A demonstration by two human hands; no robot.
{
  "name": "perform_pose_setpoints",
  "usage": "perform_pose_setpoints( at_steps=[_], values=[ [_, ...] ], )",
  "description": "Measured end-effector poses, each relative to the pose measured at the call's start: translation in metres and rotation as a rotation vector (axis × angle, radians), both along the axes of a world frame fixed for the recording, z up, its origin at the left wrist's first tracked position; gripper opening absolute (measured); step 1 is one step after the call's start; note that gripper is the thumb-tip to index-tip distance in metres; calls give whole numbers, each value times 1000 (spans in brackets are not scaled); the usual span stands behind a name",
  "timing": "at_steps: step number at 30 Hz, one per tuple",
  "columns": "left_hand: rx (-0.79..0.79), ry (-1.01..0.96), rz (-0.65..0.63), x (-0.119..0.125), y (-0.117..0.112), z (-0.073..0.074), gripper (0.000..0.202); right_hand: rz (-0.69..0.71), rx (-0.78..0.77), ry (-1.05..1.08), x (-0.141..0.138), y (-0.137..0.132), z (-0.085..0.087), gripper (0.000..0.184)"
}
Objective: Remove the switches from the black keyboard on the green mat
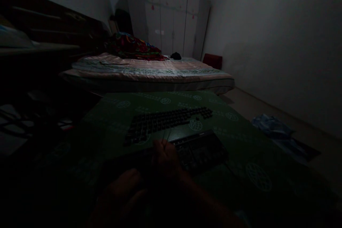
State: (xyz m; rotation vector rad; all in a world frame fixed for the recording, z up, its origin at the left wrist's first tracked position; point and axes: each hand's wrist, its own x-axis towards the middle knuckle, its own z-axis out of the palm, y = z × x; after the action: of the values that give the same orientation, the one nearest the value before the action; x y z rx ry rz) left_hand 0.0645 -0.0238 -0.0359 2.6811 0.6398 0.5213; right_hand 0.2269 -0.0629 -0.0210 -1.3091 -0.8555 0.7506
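The room is very dark. On a green patterned table cover [240, 139] lies a black keyboard frame [199, 151] with its keycaps [165, 121] laid out in rows just beyond it. My right hand [164, 160] rests over the left part of the keyboard frame, pinching a thin wire-like tool that sticks up from the fingers. My left hand [124, 190] sits lower left of it, near the table's front edge, fingers curled; whether it holds anything is lost in the dark.
A bed [149, 73] with striped sheets and a red bundle [133, 47] stands behind the table. White wardrobes [171, 25] fill the far wall. A blue cloth [271, 126] lies on the floor at right. Dark shelves [40, 42] run along the left.
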Motion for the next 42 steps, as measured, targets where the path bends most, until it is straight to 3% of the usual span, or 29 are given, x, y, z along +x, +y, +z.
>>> perform_pose_setpoints(
  at_steps=[4,6,11,15,17,20,23,25,31,37,39,42],
  values=[
    [-174,4,9,0,-3,17,24,-121,58,43,12,-7,9,49],
    [-196,-27,135,-1,-4,22,25,-200,67,32,18,-12,11,49],
    [-316,-90,402,-4,-4,25,37,-263,53,-160,25,-20,8,50],
    [-467,-115,434,-5,-7,26,41,-262,46,-510,28,-23,0,43],
    [-485,-112,416,-4,-8,28,38,-213,95,-775,28,-24,-2,39],
    [-508,-101,383,-3,-9,31,33,0,122,-1131,25,-25,0,30],
    [-502,-90,356,-4,-10,35,33,201,-29,-1383,18,-29,9,30],
    [-479,-83,361,-5,-10,36,34,250,-144,-1482,14,-32,18,32],
    [-471,-62,296,-7,-9,34,32,381,-283,-1570,12,-32,33,32],
    [-470,-81,264,-7,-8,27,29,535,-266,-1566,17,-23,38,29],
    [-457,-130,306,-6,-8,27,36,547,-286,-1583,24,-16,40,29],
    [-422,-151,484,-8,-6,26,52,478,-383,-1592,42,1,40,26]
  ],
)
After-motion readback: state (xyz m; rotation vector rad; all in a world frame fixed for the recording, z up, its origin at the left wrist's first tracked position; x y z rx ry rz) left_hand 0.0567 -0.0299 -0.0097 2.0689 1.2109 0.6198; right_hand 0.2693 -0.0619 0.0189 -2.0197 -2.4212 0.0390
